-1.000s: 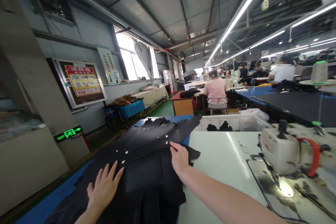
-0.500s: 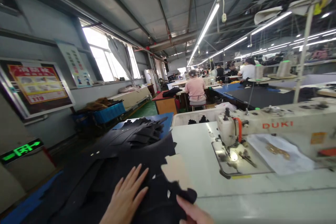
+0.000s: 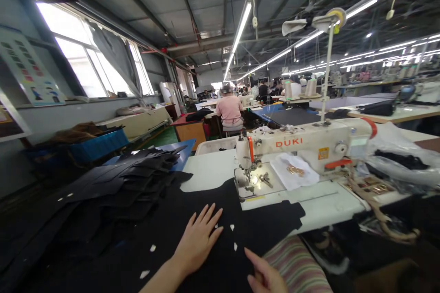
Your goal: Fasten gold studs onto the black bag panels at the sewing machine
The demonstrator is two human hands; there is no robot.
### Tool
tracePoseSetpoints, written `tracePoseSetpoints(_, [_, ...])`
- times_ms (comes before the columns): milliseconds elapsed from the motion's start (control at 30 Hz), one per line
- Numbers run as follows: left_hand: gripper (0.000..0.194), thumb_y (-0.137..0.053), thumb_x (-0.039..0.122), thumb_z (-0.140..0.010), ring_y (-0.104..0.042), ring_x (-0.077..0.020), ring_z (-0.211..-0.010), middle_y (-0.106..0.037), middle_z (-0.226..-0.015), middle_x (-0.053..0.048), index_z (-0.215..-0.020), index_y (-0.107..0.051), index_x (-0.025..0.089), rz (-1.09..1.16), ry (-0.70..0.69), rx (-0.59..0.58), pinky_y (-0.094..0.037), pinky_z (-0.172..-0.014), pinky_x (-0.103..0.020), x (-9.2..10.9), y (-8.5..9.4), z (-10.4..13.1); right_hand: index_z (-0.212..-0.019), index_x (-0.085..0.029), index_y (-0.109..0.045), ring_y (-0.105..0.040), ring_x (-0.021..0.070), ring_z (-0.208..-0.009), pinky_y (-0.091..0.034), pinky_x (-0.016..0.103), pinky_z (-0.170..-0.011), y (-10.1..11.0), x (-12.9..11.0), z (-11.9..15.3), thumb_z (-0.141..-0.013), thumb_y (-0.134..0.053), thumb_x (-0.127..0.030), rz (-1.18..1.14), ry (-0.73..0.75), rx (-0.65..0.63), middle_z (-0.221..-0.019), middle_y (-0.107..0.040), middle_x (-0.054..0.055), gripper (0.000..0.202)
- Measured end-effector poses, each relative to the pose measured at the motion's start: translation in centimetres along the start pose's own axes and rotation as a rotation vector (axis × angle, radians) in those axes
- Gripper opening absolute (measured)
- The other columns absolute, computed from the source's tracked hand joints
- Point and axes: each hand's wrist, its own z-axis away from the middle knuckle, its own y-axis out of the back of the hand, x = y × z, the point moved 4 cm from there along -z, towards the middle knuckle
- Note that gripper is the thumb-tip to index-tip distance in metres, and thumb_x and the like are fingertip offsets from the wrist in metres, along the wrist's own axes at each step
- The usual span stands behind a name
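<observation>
Black fabric [image 3: 271,219] lies over the table's front and reaches under the edge of the sewing machine [image 3: 285,142]. My left hand [image 3: 199,242] rests flat on this cloth, fingers spread. Beside the fabric's near edge is my right hand [image 3: 264,272], index finger stretched out and the others curled; whether it pinches the cloth is unclear. Small white marks [image 3: 232,227] show on the fabric near both hands. A stack of black cut pieces [image 3: 137,178] lies to the left. The machine's needle area [image 3: 253,179] is lit.
A white cloth with gold-coloured parts [image 3: 294,170] lies under the machine arm. Clear plastic [image 3: 398,160] is at the right. A striped cloth [image 3: 299,265] shows below the table edge. A person in pink [image 3: 229,110] sits ahead, back turned.
The view has swung right. The black fabric now spreads further right across the white tabletop, covering the pale piece seen before. Both hands have moved along with it.
</observation>
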Motion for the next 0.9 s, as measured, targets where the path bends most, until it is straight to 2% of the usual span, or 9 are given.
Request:
tracePoseSetpoints(167, [0.051,-0.029,0.05,-0.093,-0.028,-0.0257,-0.136,-0.034,-0.147,-0.005,-0.141,-0.03,0.032,0.013,0.039,-0.038,-0.025,-0.109,-0.05,1.4,-0.3,-2.3,-0.128,-0.021,-0.056,-0.064,0.0219,-0.085,-0.051,0.034,-0.082,2.0,-1.3,-0.6,-0.075,-0.057,-0.027,-0.063,-0.004,-0.041,-0.092,-0.068,0.006,0.053])
tracePoseSetpoints(333, [0.052,-0.027,0.05,-0.093,-0.026,-0.0266,-0.137,-0.032,-0.149,-0.005,-0.141,-0.029,0.032,0.015,0.069,-0.076,-0.022,-0.109,-0.053,1.7,-0.3,-3.7,-0.139,-0.019,-0.041,-0.041,0.0189,-0.129,-0.03,0.034,-0.108,3.1,-2.8,-0.8,-0.07,-0.046,-0.008,0.067,0.088,-0.176,-0.139,-0.046,0.004,0.07])
tracePoseSetpoints(400, [0.051,-0.027,0.05,-0.093,-0.024,-0.0276,-0.138,-0.03,-0.15,-0.005,-0.141,-0.029,0.033,0.018,0.071,-0.066,-0.022,-0.108,-0.054,1.8,-0.3,-3.6,-0.144,-0.021,-0.03,-0.045,0.0207,-0.126,-0.035,0.034,-0.105,3.9,-3.0,-0.5,-0.066,-0.047,-0.006,0.239,0.09,-0.267,-0.14,-0.045,0.005,0.081])
tracePoseSetpoints(467, [0.051,-0.028,0.05,-0.093,-0.021,-0.0283,-0.139,-0.028,-0.15,-0.003,-0.141,-0.027,0.034,0.025,0.052,-0.064,-0.024,-0.107,-0.055,2.1,-0.5,-3.1,-0.146,-0.023,-0.024,-0.059,0.0241,-0.11,-0.046,0.034,-0.092,4.8,-3.5,-0.1,-0.063,-0.05,-0.004,0.466,0.053,-0.388,-0.128,-0.057,0.008,0.089])
tracePoseSetpoints(567, [0.052,-0.031,0.05,-0.092,-0.02,-0.0289,-0.139,-0.025,-0.151,-0.002,-0.142,-0.024,0.036,0.036,0.008,-0.071,-0.026,-0.106,-0.056,2.5,-1.0,-2.3,-0.127,-0.03,-0.056,-0.07,0.0246,-0.074,-0.053,0.029,-0.066,5.7,-6.4,-0.1,-0.066,-0.054,-0.005,0.692,0.044,-0.594,-0.086,-0.074,0.004,0.066])
tracePoseSetpoints(633, [0.052,-0.033,0.048,-0.092,-0.021,-0.0298,-0.139,-0.025,-0.151,-0.002,-0.142,-0.022,0.037,0.033,0.002,-0.056,-0.027,-0.105,-0.057,2.7,-1.4,-2.0,-0.099,-0.033,-0.072,-0.069,0.0222,-0.068,-0.051,0.027,-0.063,5.7,-10.1,-1.5,-0.072,-0.058,-0.015,0.699,0.133,-0.643,-0.075,-0.073,0.0,0.035])
tracePoseSetpoints(700, [0.054,-0.035,0.047,-0.091,-0.023,-0.0307,-0.138,-0.026,-0.151,-0.002,-0.142,-0.021,0.037,0.022,0.008,-0.036,-0.028,-0.104,-0.058,2.8,-1.8,-1.8,-0.105,-0.03,-0.068,-0.066,0.021,-0.085,-0.049,0.028,-0.077,5.4,-14.1,-4.1,-0.082,-0.055,-0.028,0.685,0.34,-0.517,-0.093,-0.072,0.001,0.027])
tracePoseSetpoints(767, [0.054,-0.036,0.047,-0.09,-0.023,-0.0312,-0.138,-0.026,-0.15,-0.002,-0.142,-0.023,0.036,0.005,0.015,-0.033,-0.028,-0.104,-0.059,2.8,-2.3,-1.7,-0.121,-0.025,-0.06,-0.059,0.0202,-0.105,-0.042,0.031,-0.094,4.5,-16.1,-7.5,-0.09,-0.045,-0.029,0.723,0.46,-0.402,-0.117,-0.064,0.004,0.035])
tracePoseSetpoints(900, [0.058,-0.039,0.053,-0.087,-0.025,-0.0331,-0.136,-0.026,-0.149,-0.002,-0.141,-0.024,0.038,-0.013,0.01,-0.075,-0.031,-0.102,-0.062,2.2,-3.7,-0.8,-0.14,-0.01,-0.037,-0.031,0.0261,-0.134,-0.021,0.043,-0.11,2.6,-12.8,-13.1,-0.091,-0.043,-0.038,0.909,0.385,-0.385,-0.145,-0.034,0.015,0.057])
